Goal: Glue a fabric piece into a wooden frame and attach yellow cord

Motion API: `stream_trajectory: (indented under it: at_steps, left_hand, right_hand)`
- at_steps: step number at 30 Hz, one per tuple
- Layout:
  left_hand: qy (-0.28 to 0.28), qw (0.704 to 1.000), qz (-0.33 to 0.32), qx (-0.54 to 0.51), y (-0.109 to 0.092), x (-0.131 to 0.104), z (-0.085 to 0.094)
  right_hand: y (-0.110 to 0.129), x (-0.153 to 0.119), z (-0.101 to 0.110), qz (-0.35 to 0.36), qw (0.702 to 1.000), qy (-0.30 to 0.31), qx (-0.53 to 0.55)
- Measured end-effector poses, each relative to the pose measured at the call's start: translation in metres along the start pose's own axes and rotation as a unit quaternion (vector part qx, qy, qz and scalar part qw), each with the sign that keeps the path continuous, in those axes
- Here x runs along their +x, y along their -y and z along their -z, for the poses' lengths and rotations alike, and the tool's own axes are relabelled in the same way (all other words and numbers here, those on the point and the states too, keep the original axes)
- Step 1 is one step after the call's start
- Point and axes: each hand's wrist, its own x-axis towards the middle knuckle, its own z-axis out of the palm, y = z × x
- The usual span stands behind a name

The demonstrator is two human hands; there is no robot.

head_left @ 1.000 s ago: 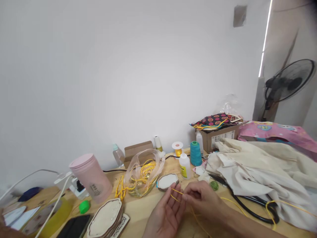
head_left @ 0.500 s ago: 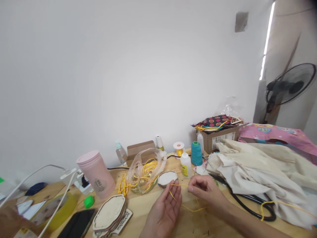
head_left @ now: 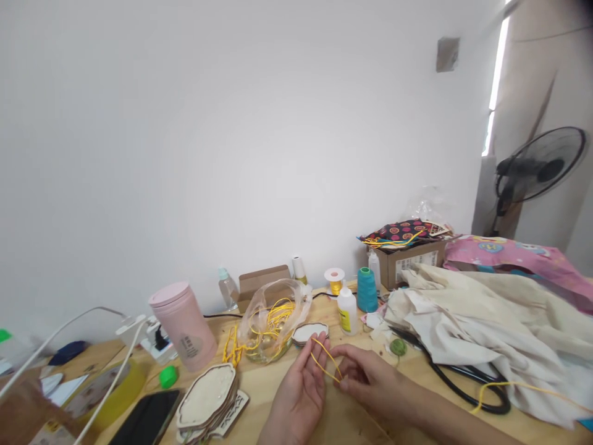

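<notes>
A pale wall (head_left: 231, 123) backs a wooden table (head_left: 259, 390) crowded with craft supplies, and the action sits near its front edge. Here's the yellow cord (head_left: 328, 352), looped in the air between two hands, above the tabletop. The left hand (head_left: 302, 392) lies palm up, nipping the loop between thumb and fingertips, palm bare. Opposite, the right hand (head_left: 370, 378) is curled, pinching the cord's lower strands with thumb and forefinger. Just beyond the left fingertips, a white-topped plaque stack (head_left: 309, 332); near it, the clear bag (head_left: 273, 321) full of yellow cord. Behind the right hand stand a yellow-labelled bottle (head_left: 346, 312) and a teal thread cone (head_left: 367, 292), with a little green ball (head_left: 398, 347) near the wrist.
</notes>
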Motion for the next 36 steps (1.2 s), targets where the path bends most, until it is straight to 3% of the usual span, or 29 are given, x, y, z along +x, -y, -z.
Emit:
stream_trajectory:
  at_steps: [7, 11, 15, 22, 29, 36]
  left_hand:
    - [0.001, 1.000, 0.007, -0.003, -0.003, 0.003, 0.004]
    - [0.013, 0.999, 0.024, -0.023, -0.004, 0.003, 0.004]
    - [-0.001, 0.999, 0.029, -0.038, -0.005, 0.001, 0.003]
    - [-0.018, 0.998, 0.028, -0.059, -0.008, 0.000, 0.004]
    - [-0.025, 0.998, 0.014, -0.053, -0.009, 0.002, 0.005]
    - [-0.016, 0.999, 0.014, -0.043, -0.010, 0.005, 0.004]
  right_hand:
    - [0.013, -0.010, 0.004, -0.129, 0.980, 0.110, 0.108]
    - [0.028, -0.024, 0.007, -0.187, 0.930, 0.135, 0.288]
    - [0.032, -0.038, 0.006, -0.227, 0.891, 0.137, 0.369]
    - [0.031, -0.067, 0.022, -0.231, 0.915, 0.117, 0.310]
    - [0.040, -0.116, 0.077, -0.274, 0.937, 0.083, 0.199]
    - [0.032, -0.188, 0.171, -0.287, 0.948, -0.066, 0.117]
